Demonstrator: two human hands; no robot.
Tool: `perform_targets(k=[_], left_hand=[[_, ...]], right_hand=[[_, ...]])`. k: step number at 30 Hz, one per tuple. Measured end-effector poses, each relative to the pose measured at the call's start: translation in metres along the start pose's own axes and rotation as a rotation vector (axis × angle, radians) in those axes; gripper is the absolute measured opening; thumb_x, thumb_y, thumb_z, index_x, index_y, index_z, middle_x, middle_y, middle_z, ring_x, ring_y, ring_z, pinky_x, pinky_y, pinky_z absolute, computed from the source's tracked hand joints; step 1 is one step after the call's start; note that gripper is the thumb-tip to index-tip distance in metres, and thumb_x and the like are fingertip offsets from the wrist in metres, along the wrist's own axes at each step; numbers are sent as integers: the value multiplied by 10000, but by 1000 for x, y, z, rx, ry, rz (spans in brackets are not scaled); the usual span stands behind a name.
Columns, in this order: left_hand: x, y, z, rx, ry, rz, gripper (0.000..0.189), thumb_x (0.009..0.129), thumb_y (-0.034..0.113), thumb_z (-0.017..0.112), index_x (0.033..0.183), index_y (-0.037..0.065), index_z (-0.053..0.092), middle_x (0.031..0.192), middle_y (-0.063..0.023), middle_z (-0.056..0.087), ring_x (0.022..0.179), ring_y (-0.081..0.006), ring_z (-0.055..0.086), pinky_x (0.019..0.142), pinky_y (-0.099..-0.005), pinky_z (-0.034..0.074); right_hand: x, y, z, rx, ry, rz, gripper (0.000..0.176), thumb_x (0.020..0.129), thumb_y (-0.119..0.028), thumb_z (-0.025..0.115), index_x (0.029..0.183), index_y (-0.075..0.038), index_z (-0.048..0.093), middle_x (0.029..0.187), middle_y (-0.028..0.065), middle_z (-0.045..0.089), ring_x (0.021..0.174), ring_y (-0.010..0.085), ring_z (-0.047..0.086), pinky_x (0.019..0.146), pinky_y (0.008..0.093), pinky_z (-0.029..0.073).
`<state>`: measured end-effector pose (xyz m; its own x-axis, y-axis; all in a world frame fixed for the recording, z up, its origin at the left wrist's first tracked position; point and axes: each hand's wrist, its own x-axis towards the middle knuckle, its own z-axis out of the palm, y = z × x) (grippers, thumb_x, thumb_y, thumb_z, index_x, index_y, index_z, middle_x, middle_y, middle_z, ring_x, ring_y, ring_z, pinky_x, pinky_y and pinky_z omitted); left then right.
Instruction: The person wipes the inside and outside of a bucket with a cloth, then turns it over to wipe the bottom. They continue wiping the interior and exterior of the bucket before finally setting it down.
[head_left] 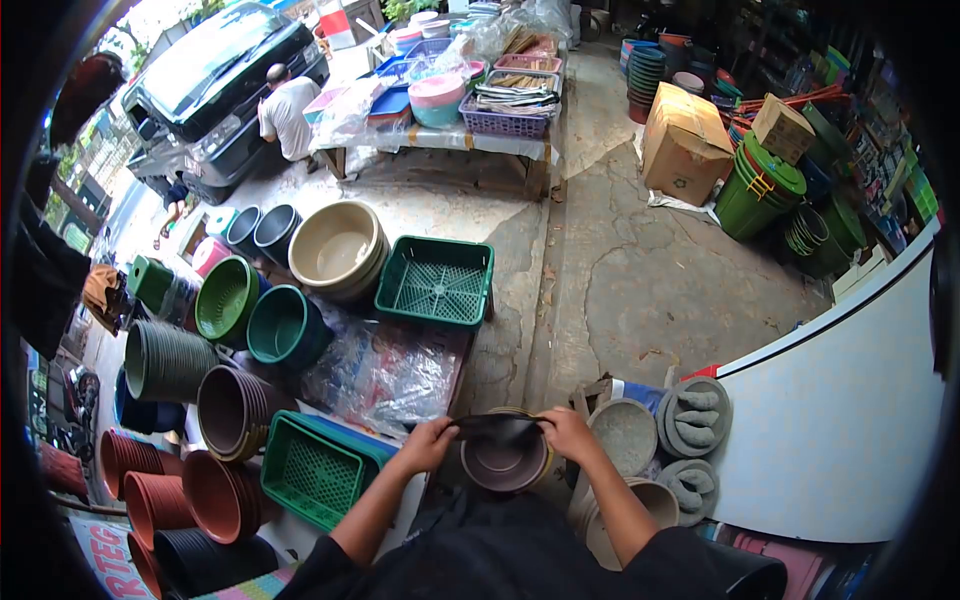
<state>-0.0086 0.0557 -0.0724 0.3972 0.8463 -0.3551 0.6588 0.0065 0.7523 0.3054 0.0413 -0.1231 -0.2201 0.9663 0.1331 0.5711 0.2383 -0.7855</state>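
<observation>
Both of my hands grip a dark, thin-rimmed piece, which looks like a plastic pot or saucer and is partly blurred. My left hand is closed on its left end and my right hand on its right end. Just below and behind it, close to my body, is a brownish round pot with a yellowish rim, perhaps the top of a stack. Right of my right hand stands a grey stone mortar. Stacked beige pots sit under my right forearm.
On the left are green baskets, a beige basin and stacked brown pots. Grey mortars with pestles stand beside a white panel. Ahead are a goods table, a cardboard box, a crouching person and a vehicle.
</observation>
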Motion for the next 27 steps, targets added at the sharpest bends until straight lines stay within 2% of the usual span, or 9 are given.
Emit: perform_targets(k=[1, 4, 6, 8, 12, 14, 18, 22, 27], left_hand=[[8, -57, 30, -304, 105, 87, 285, 1014, 212, 488, 1068, -19, 646, 916, -35, 684, 845, -115, 614, 821, -287, 493], [-6, -26, 26, -799, 39, -109, 329, 1013, 259, 505, 1051, -35, 647, 902, -46, 685, 863, -96, 600, 776, -284, 499], [-12, -6, 24, -847, 41, -146, 350, 1025, 272, 491, 1090, -42, 630, 967, -23, 672, 901, -78, 599, 800, -248, 488], [-16, 1, 31, -1000, 89, -116, 332, 1030, 251, 481, 1152, -33, 603, 1031, -27, 666, 947, -83, 595, 845, -251, 479], [-24, 4, 41, -1024, 70, -40, 316, 1032, 215, 478, 1226, -17, 569, 1109, -29, 647, 995, -87, 583, 901, -247, 456], [-29, 21, 42, -1017, 68, 10, 316, 1032, 206, 477, 1242, -14, 562, 1130, -31, 638, 1009, -86, 576, 905, -244, 452], [-43, 42, 40, -899, 60, 123, 329, 1032, 176, 468, 1297, -12, 527, 1199, -49, 609, 1084, -95, 547, 941, -252, 435], [-54, 75, 18, -676, 58, 252, 340, 1034, 160, 455, 1322, -12, 509, 1219, -62, 600, 1124, -107, 530, 972, -261, 421], [-61, 90, -1, -723, -8, 340, 357, 1043, 184, 425, 1328, -15, 511, 1280, -83, 583, 1185, -139, 522, 1013, -275, 406]], right_hand=[[1, 1, 0, 8, 7, 5, 195, 836, -128, 646, 1015, -62, 685, 751, 135, 589, 669, 300, 566, 617, 402, 443], [-27, -18, -9, 59, 107, 228, 234, 864, -184, 667, 1055, -52, 636, 740, 98, 642, 653, 249, 612, 582, 358, 449], [-23, -42, -22, 448, 1, 576, 285, 875, -170, 682, 1117, -58, 582, 637, 20, 568, 579, 119, 531, 559, 274, 408], [-25, -65, -25, 601, -7, 601, 316, 893, -131, 678, 1164, -56, 535, 632, -36, 516, 592, 38, 457, 547, 217, 359], [-25, -94, -27, 875, -94, 398, 291, 897, -93, 679, 1168, -53, 579, 816, -18, 601, 720, 42, 535, 619, 206, 443], [-23, -123, -38, 837, -402, 395, 286, 900, -73, 669, 1178, -47, 611, 941, 41, 688, 852, 83, 632, 733, 245, 493], [-10, -153, -41, 271, -233, -7, 274, 829, -76, 688, 1103, -82, 674, 962, 85, 692, 877, 264, 675, 799, 342, 517], [8, -191, -57, -298, 16, -334, 211, 759, -132, 736, 965, -132, 690, 945, 46, 632, 918, 216, 615, 854, 393, 440], [25, -195, -63, -123, -86, -485, 226, 714, -155, 770, 912, -122, 668, 870, 37, 602, 891, 237, 594, 866, 392, 399]])
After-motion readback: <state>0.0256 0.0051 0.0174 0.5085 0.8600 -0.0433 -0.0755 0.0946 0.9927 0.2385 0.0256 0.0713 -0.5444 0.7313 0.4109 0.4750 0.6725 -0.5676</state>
